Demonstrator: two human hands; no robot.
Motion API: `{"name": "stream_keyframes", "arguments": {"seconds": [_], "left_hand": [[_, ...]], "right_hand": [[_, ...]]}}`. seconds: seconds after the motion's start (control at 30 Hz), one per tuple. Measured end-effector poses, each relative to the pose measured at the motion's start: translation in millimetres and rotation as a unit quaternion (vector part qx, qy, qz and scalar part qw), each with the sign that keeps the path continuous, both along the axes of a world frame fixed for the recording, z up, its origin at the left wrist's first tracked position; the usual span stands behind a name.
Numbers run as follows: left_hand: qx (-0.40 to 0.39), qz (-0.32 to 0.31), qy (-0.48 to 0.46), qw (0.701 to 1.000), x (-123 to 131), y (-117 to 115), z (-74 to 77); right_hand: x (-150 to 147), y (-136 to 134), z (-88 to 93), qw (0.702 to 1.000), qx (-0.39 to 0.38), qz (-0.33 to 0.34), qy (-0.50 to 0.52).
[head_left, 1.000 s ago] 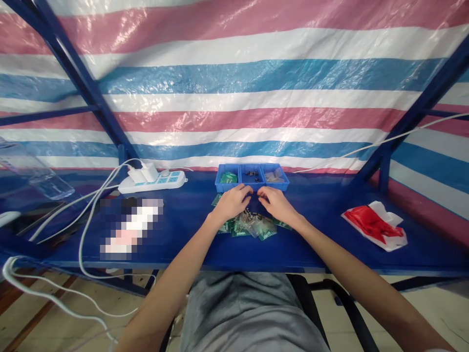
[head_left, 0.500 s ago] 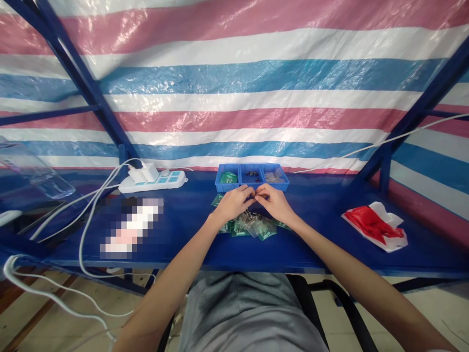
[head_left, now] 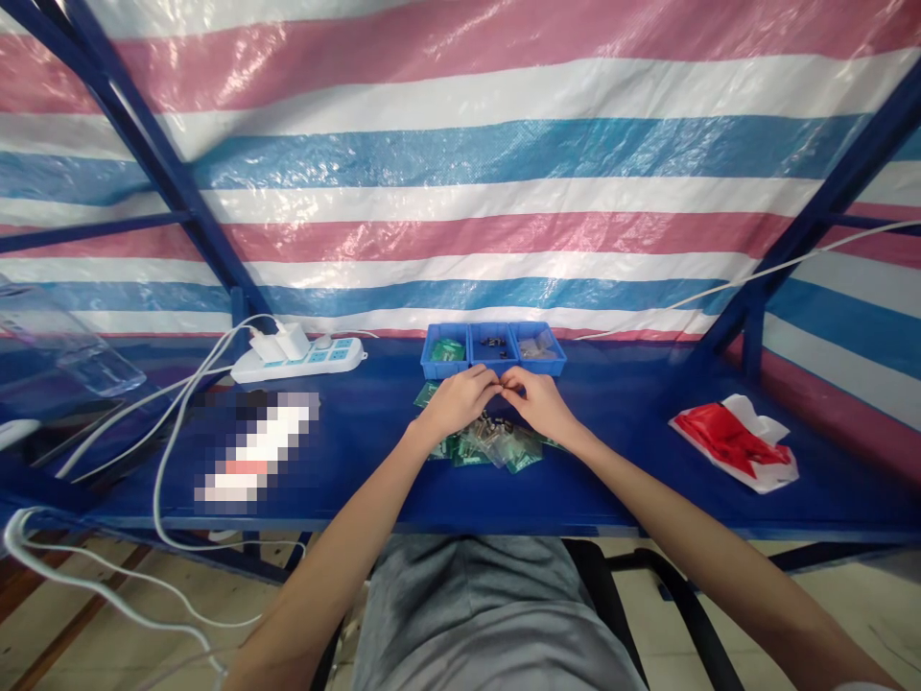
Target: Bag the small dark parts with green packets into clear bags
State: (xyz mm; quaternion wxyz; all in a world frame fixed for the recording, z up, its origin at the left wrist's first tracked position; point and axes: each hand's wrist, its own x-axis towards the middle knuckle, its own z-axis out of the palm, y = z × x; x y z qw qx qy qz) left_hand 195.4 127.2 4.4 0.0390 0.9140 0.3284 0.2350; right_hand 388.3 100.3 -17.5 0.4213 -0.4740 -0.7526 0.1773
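My left hand (head_left: 460,398) and my right hand (head_left: 536,398) meet fingertip to fingertip just in front of the blue divided bin (head_left: 444,369). Both are closed in a pinch; whatever lies between the fingers is too small and covered to name. Below them on the table spreads a pile of small clear and green packets (head_left: 493,446), with small dark and metallic pieces among them, partly hidden by my hands. The bin has three compartments: green packets (head_left: 449,350) at left, small dark parts (head_left: 493,342) in the middle, clear packets (head_left: 536,345) at right.
A white power strip (head_left: 309,360) with plugged-in adapters and cables stands at the back left, near a clear plastic bottle (head_left: 101,360). A blurred-out item (head_left: 263,446) lies on the left. On the right of the blue table (head_left: 611,480) rests a red and white plastic packet (head_left: 734,441).
My fingers have shifted slightly where they meet, with both hands still together at the same place. The bin and the pile look unchanged.
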Motion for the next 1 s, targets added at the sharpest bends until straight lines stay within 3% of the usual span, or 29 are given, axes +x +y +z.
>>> {"name": "stream_keyframes", "arguments": {"seconds": [0.27,0.67,0.87,1.0], "left_hand": [[0.0,-0.005,-0.011,1.0,-1.2,-1.4,-0.6],[0.008,0.0,-0.038,0.999,-0.4,-0.9,0.4],[0.013,0.007,-0.034,0.999,0.7,-0.8,-0.2],[0.014,0.006,-0.03,0.999,0.5,-0.2,-0.5]], "right_hand": [[1.3,2.2,0.3,1.0,-0.006,-0.016,0.007],[1.9,1.3,2.7,0.985,-0.128,0.021,0.11],[0.7,0.3,4.0,0.999,-0.012,-0.018,0.025],[-1.7,-2.4,5.0,1.0,0.015,-0.006,-0.018]]}}
